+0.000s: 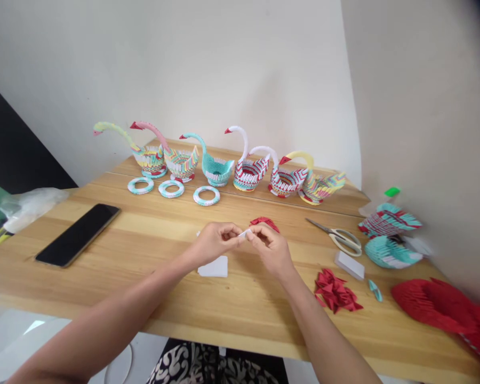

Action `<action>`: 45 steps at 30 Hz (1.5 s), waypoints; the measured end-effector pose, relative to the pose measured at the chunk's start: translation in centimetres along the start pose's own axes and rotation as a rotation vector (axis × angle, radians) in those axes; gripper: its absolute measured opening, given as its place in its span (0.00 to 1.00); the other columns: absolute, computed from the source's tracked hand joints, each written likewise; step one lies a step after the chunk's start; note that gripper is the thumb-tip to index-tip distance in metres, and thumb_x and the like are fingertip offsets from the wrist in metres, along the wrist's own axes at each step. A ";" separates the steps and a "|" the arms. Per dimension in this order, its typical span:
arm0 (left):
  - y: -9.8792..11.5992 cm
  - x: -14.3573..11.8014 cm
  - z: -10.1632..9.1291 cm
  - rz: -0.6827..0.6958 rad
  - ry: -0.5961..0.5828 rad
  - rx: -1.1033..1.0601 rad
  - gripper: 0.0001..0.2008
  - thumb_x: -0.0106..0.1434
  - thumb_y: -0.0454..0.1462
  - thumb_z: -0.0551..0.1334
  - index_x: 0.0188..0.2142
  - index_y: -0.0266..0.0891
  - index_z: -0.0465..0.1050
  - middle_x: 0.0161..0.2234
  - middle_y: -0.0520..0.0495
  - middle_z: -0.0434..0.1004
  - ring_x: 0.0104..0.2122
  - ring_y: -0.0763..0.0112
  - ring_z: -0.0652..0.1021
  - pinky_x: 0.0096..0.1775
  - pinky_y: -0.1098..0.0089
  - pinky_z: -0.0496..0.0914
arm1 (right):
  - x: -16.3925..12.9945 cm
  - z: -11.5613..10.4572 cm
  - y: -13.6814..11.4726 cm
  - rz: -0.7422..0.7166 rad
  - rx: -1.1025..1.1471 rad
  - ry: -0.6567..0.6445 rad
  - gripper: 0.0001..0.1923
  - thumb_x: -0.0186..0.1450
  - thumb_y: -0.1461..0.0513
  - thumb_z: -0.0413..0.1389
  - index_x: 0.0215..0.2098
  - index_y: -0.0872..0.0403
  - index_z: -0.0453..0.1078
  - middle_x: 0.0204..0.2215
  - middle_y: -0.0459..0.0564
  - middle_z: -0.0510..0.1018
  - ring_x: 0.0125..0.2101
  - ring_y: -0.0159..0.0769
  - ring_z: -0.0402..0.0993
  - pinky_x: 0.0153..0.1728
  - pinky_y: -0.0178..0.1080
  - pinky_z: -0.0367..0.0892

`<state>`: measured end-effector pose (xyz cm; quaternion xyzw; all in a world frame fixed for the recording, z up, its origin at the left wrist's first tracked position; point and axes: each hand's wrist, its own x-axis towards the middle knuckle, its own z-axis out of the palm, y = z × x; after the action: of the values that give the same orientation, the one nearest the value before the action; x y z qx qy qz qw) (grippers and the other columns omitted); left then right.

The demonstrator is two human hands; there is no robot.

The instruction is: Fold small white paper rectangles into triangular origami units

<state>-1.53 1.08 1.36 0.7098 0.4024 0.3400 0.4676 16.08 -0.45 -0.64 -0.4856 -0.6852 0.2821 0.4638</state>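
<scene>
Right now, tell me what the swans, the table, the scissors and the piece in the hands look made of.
Swans: folded paper, matte, built from many small coloured wedges stacked in rows.
Table: wood, or perhaps a wood-look top, light with visible grain and plank lines, slight sheen.
Scissors: shiny grey blades, likely metal; pale handles, probably plastic.
Piece pinched between left hand and right hand: small and white, apparently paper.
</scene>
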 end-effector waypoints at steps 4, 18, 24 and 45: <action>-0.2 0.0 -0.2 0.026 0.014 0.044 0.12 0.59 0.41 0.58 0.26 0.36 0.74 0.24 0.52 0.74 0.26 0.75 0.69 0.29 0.76 0.61 | 0.0 0.1 -0.1 0.008 -0.004 -0.006 0.07 0.62 0.59 0.54 0.29 0.53 0.72 0.27 0.47 0.75 0.31 0.35 0.69 0.33 0.36 0.63; -0.6 0.2 -0.1 -0.015 0.005 0.099 0.10 0.58 0.38 0.58 0.25 0.35 0.73 0.23 0.52 0.73 0.24 0.75 0.69 0.28 0.75 0.60 | 0.0 0.1 0.1 0.113 0.049 -0.028 0.09 0.59 0.57 0.57 0.25 0.54 0.69 0.23 0.45 0.71 0.27 0.33 0.66 0.30 0.35 0.60; -0.4 0.4 -0.9 0.002 -0.129 -0.075 0.07 0.57 0.34 0.60 0.34 0.35 0.76 0.30 0.49 0.78 0.30 0.73 0.74 0.35 0.74 0.66 | 0.0 -0.4 0.1 0.169 0.128 -0.013 0.11 0.61 0.55 0.55 0.26 0.54 0.68 0.23 0.44 0.70 0.25 0.31 0.64 0.29 0.33 0.59; -1.3 0.3 0.0 0.022 -0.049 -0.179 0.08 0.56 0.39 0.63 0.29 0.36 0.77 0.28 0.49 0.78 0.29 0.73 0.74 0.34 0.74 0.67 | -0.3 -0.1 -0.2 0.105 0.091 -0.024 0.10 0.60 0.57 0.56 0.26 0.55 0.68 0.22 0.44 0.69 0.24 0.31 0.63 0.26 0.33 0.59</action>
<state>-1.75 1.72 0.19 0.6777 0.3509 0.3622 0.5351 16.12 -0.77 -0.52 -0.4958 -0.6507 0.3431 0.4616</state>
